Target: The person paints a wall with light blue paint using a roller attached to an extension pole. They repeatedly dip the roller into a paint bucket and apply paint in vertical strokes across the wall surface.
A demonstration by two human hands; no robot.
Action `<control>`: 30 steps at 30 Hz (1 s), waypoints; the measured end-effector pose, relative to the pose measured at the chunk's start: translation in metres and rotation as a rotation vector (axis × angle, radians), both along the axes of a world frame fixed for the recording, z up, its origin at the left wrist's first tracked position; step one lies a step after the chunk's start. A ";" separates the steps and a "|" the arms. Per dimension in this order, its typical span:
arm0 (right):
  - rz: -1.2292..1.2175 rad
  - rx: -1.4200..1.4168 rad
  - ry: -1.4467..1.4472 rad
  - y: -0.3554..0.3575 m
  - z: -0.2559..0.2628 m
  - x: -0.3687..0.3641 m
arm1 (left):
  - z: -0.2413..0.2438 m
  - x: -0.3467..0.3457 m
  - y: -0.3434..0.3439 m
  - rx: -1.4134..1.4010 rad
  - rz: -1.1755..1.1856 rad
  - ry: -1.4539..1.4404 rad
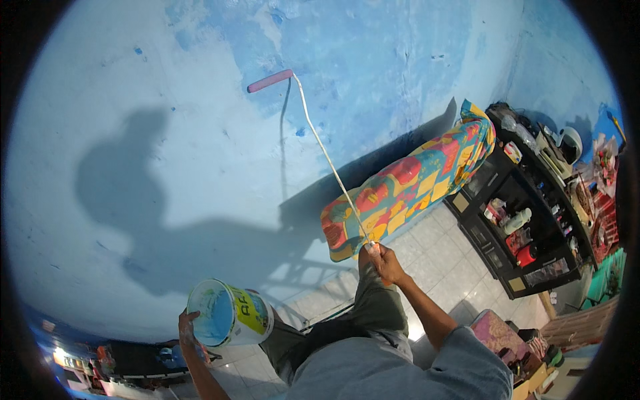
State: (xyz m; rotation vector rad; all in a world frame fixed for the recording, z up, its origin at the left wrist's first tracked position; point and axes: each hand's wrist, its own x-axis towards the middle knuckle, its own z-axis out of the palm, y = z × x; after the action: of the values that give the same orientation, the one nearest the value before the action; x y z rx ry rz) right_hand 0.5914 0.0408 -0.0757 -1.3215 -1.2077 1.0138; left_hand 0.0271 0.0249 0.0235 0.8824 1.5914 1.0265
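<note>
My right hand (386,264) grips the handle of a paint roller, whose long white rod (322,142) reaches up and away to the left. The pinkish-purple roller sleeve (270,81) is at the blue wall (345,65); whether it touches cannot be told. Pale blue covers the wall on the left, with a patchier, stronger blue on the right. In my left hand (188,327) is the rim of a white plastic bucket (252,320) with a yellow-green label bearing writing. Light-blue paint (215,315) shows inside the tilted bucket.
Against the wall leans a mattress-like bundle in patterned cloth (400,185). A black cabinet (492,240) with bottles and a white helmet (570,142) stands right, on pale floor tiles (445,250). Lower right is a patterned cushioned seat (492,330). Dark ladder-like bars (330,316) show near my legs.
</note>
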 end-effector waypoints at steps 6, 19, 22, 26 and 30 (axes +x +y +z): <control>0.028 -0.072 0.101 0.012 0.023 -0.005 | 0.000 0.000 0.000 -0.002 -0.002 0.005; 0.017 0.044 0.151 0.037 0.053 -0.019 | 0.000 -0.001 -0.002 -0.001 -0.005 0.003; -0.094 -0.045 -0.133 0.027 0.021 -0.025 | -0.002 0.000 -0.003 -0.003 -0.006 0.001; 0.001 0.009 0.041 0.011 0.018 -0.034 | -0.003 -0.001 -0.005 0.000 -0.003 -0.007; 0.022 -0.005 0.114 0.038 0.060 -0.023 | -0.005 -0.002 -0.006 0.000 -0.001 -0.018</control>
State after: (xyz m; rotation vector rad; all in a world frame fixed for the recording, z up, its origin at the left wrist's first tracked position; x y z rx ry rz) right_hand 0.5682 0.0785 -0.0159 -1.2400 -1.1367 1.0938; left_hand 0.0256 0.0194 0.0189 0.8714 1.5756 1.0306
